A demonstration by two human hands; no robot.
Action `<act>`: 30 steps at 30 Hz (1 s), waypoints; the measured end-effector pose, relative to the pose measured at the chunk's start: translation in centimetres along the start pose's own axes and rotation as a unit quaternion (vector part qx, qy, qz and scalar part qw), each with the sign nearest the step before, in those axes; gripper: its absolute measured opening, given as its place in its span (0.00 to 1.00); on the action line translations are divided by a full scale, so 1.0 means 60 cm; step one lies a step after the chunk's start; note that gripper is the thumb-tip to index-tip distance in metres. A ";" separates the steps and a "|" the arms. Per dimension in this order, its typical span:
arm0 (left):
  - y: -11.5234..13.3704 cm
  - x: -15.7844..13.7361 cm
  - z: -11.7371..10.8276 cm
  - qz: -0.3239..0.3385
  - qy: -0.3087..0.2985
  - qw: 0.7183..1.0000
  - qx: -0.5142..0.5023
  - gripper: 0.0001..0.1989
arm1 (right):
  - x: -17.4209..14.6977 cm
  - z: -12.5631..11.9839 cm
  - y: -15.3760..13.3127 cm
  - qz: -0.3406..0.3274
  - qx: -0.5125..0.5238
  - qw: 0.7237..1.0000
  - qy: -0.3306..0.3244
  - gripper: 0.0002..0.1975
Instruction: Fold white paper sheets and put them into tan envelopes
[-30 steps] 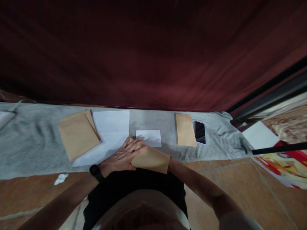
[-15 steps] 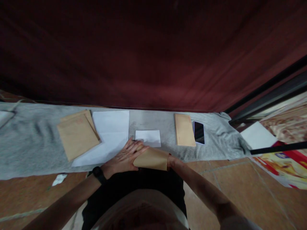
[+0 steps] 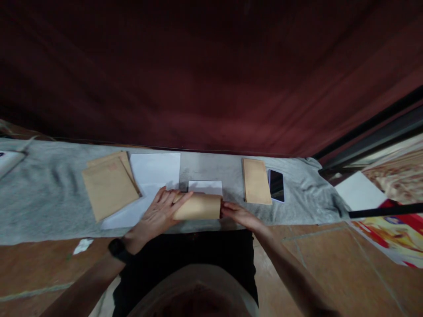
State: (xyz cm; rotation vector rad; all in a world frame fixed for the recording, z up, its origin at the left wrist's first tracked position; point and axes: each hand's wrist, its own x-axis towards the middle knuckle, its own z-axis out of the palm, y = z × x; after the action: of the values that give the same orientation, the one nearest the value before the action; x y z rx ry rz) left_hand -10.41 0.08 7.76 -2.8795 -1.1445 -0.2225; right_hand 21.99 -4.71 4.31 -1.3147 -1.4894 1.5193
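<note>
Cloth (image 3: 233, 178) free centre-right; curved brown paper (image 3: 200, 208) blocks mid-front.

The left forearm (image 3: 87, 275) slants up from the lower left to the left wrist (image 3: 132, 240); the left hand (image 3: 157, 215) faces back-up, its fingers fanned, one stretching farthest right, the thumb's grip unclear. The right forearm (image 3: 291, 273) slants in from the lower right; the right hand (image 3: 239, 214) points leftward, fingers close together, fingertips partly hidden.
</note>
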 end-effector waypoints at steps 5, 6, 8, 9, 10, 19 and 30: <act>-0.039 -0.046 0.026 -0.067 0.045 0.997 -0.017 0.47 | 0.022 -0.003 0.008 0.012 -0.094 0.990 0.103 0.15; -0.041 -0.053 0.028 -0.081 0.052 0.995 -0.027 0.48 | 0.032 -0.001 0.007 0.023 -0.140 0.979 0.149 0.15; -0.039 -0.065 0.027 -0.105 0.062 0.992 -0.039 0.50 | 0.056 0.007 0.004 0.039 -0.253 0.937 0.238 0.16; -0.036 -0.070 0.025 -0.113 0.066 0.991 -0.040 0.50 | 0.069 0.014 0.002 0.048 -0.305 0.913 0.267 0.17; -0.034 -0.073 0.024 -0.120 0.070 0.990 -0.039 0.49 | 0.082 0.022 0.001 0.062 -0.347 0.890 0.290 0.20; -0.047 -0.102 0.032 -0.155 0.070 0.985 -0.006 0.46 | 0.129 0.077 0.009 0.063 -0.260 0.893 0.363 0.18; -0.047 -0.106 0.025 -0.177 0.067 0.982 -0.016 0.46 | 0.064 -0.014 -0.018 -0.027 -0.093 0.913 0.395 0.11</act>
State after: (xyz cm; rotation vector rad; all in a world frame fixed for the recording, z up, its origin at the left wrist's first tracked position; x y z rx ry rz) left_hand -16.71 -2.08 5.29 -2.6147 -1.6296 -0.4411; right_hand 21.39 -0.71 4.63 -1.7024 -1.1198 0.6546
